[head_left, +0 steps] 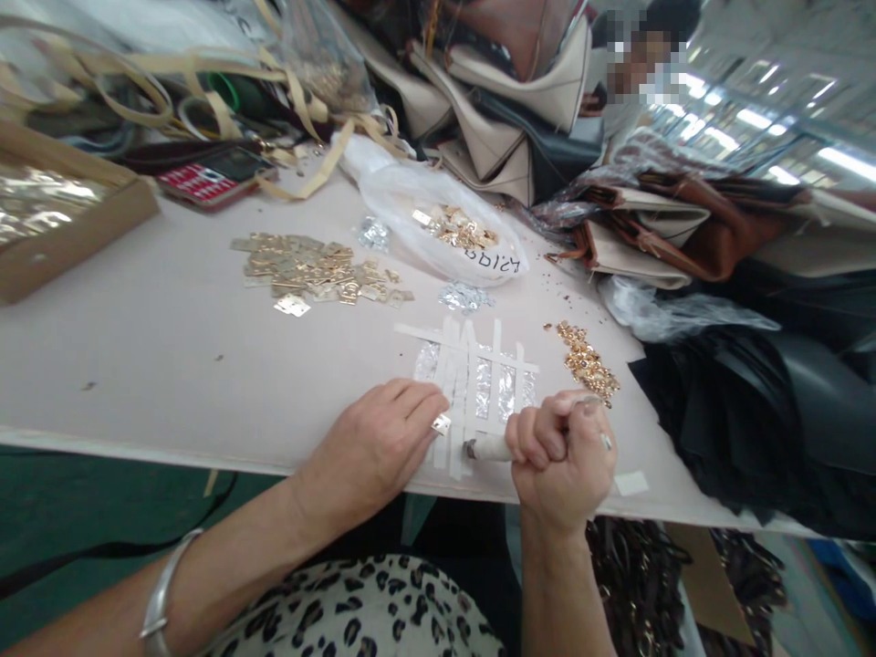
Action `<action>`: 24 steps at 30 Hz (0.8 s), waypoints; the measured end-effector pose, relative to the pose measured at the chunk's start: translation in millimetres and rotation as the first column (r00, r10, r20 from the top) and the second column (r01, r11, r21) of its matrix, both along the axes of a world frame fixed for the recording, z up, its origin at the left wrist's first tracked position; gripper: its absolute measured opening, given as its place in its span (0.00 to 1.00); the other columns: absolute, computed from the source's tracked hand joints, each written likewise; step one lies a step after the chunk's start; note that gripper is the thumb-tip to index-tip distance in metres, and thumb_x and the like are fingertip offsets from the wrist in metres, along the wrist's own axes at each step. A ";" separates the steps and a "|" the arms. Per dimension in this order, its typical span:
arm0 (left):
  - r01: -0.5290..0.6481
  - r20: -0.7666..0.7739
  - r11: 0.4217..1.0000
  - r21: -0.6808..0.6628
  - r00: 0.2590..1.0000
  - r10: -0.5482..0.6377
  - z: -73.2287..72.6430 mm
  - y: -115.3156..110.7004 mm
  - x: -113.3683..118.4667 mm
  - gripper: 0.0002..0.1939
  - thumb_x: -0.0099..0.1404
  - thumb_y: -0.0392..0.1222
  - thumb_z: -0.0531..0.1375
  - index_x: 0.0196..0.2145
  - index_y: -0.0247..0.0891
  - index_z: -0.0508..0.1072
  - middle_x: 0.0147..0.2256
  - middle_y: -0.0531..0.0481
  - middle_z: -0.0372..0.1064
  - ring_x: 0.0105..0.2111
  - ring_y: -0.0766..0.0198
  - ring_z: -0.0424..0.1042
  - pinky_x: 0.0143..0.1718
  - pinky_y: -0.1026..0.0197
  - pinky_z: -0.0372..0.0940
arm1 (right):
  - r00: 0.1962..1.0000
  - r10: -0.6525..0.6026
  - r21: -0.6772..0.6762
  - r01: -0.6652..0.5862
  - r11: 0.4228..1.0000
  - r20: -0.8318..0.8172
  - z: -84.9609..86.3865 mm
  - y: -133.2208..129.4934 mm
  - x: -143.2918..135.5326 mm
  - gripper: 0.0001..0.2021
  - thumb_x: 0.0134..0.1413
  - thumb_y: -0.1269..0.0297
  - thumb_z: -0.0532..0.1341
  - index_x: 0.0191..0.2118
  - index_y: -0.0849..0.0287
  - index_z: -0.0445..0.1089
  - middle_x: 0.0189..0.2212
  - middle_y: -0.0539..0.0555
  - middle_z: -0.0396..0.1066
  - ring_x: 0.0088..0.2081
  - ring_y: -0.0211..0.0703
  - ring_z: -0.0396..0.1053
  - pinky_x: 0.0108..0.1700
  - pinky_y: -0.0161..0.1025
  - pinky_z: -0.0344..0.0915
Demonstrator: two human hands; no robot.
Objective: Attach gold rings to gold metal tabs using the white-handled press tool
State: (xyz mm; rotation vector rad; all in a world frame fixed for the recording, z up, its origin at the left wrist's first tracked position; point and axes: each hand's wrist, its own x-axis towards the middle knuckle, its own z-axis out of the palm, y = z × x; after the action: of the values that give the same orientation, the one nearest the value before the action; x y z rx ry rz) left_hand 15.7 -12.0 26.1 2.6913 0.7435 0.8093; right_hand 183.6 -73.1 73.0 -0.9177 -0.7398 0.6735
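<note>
My left hand (pixel 380 433) pinches a small shiny metal plate (pixel 442 423) at its fingertips, near the table's front edge. Close by on the right, my right hand (pixel 565 452) is wrapped in a fist around a white stick-like tool (pixel 491 447). The tool's dark tip points left toward the plate, and its exact kind does not show. Beneath both hands lies a silvery pad (pixel 483 383) crossed with strips of white tape. Gold-coloured metal plates (pixel 307 265) lie heaped to the left, and small gold fittings (pixel 585 356) are piled to the right.
A marked white plastic bag (pixel 390 196) holds more gold pieces behind small silver parts (pixel 465 297). At left are a cardboard box (pixel 82 237) and a phone (pixel 212 178). Leather bags (pixel 493 137) stack up behind; black sheets (pixel 739 420) lie right. A person (pixel 633 82) is farther back.
</note>
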 end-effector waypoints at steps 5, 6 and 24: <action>0.133 -0.004 0.991 0.001 0.991 -0.133 -4.0 21.6 -5.1 0.10 0.72 0.32 0.54 0.46 0.35 0.73 0.38 0.46 0.74 0.43 0.58 0.71 0.45 0.56 0.68 | 1.000 0.005 -0.006 -0.005 1.000 -0.010 -0.7 -0.6 0.6 0.13 0.65 0.62 0.56 0.28 0.56 0.67 0.15 0.39 0.43 0.13 0.29 0.41 0.15 0.28 0.48; 0.142 -0.014 0.990 0.002 0.990 -0.142 -3.7 22.4 -4.7 0.09 0.72 0.32 0.54 0.45 0.36 0.74 0.36 0.46 0.73 0.41 0.58 0.71 0.43 0.57 0.68 | 1.000 0.000 -0.009 0.000 1.000 -0.008 -0.6 -0.5 0.5 0.13 0.65 0.62 0.56 0.28 0.56 0.67 0.15 0.39 0.43 0.13 0.29 0.41 0.15 0.28 0.48; 0.144 0.008 0.989 0.012 0.989 -0.145 -9.6 -15.1 -17.0 0.13 0.71 0.35 0.55 0.51 0.35 0.73 0.55 0.43 0.71 0.56 0.50 0.68 0.54 0.47 0.67 | 0.948 -0.118 -0.118 0.087 0.989 -0.296 -22.9 19.2 24.4 0.13 0.63 0.58 0.58 0.26 0.54 0.67 0.15 0.38 0.38 0.15 0.31 0.32 0.15 0.28 0.42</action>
State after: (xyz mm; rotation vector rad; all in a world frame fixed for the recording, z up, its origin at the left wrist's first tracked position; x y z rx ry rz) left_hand -1.3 -27.1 16.5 2.7121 0.5355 0.7920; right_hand 208.0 -53.9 50.1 -0.9148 -0.3838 0.7452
